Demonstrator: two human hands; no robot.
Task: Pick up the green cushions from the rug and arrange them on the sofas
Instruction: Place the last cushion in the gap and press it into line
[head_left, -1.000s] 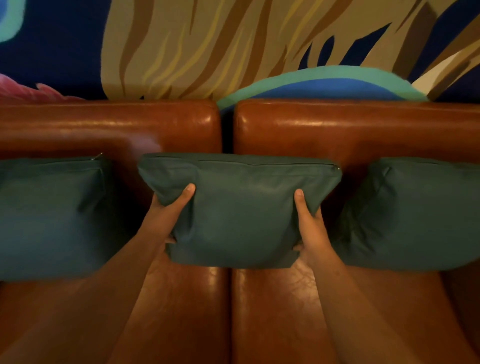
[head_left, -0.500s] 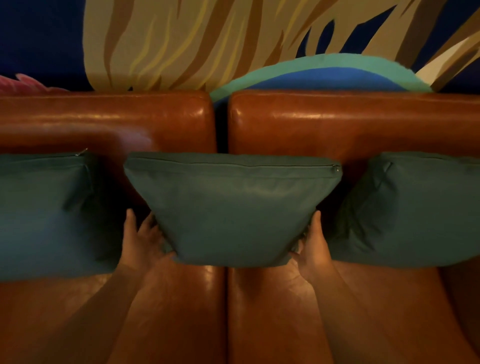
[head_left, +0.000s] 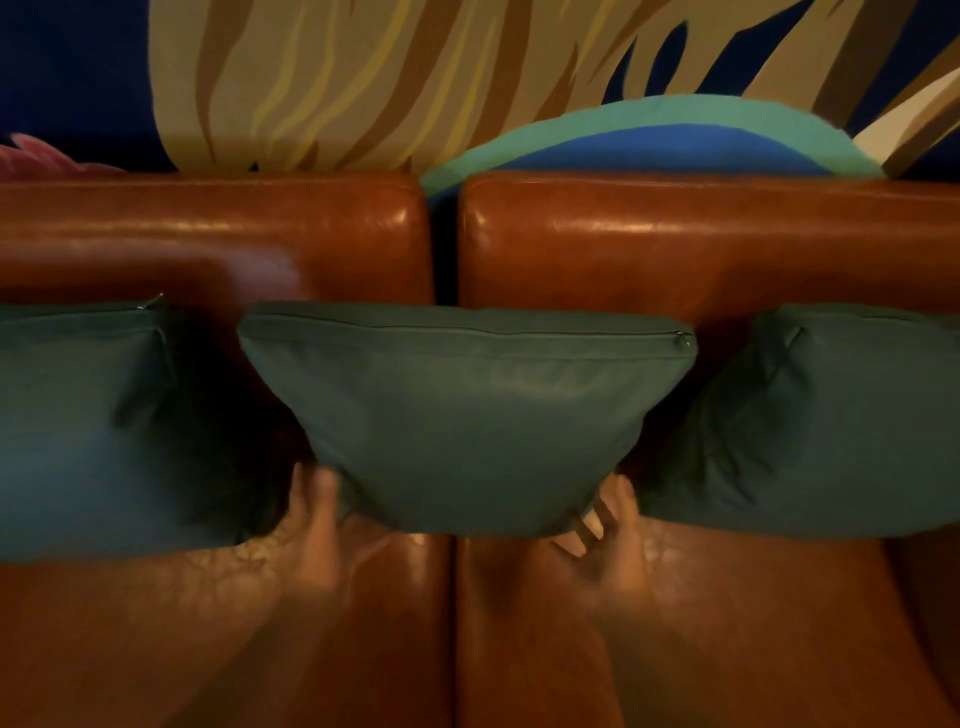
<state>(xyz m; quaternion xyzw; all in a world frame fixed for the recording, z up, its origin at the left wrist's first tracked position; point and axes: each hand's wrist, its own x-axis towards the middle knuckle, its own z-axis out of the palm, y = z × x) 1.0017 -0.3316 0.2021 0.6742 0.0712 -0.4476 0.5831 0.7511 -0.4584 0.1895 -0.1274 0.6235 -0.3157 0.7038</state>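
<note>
Left hand (head_left: 317, 540), right hand (head_left: 618, 545) sank — plump cushion (head_left: 467, 415), glossy leather sofa (head_left: 675, 249).

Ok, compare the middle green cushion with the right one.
The middle cushion straddles the gap between the left sofa back and right sofa back; the right cushion leans on the right sofa back alone. The middle cushion shows whole; the frame cuts the right cushion. The middle cushion looks smooth; the right cushion is creased. Both are dark green, upright.

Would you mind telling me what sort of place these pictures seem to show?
Probably a lounge or living room: brown leather sofas, green cushions propped along their backs, and a bold patterned backdrop, wall or rug, behind.
</note>
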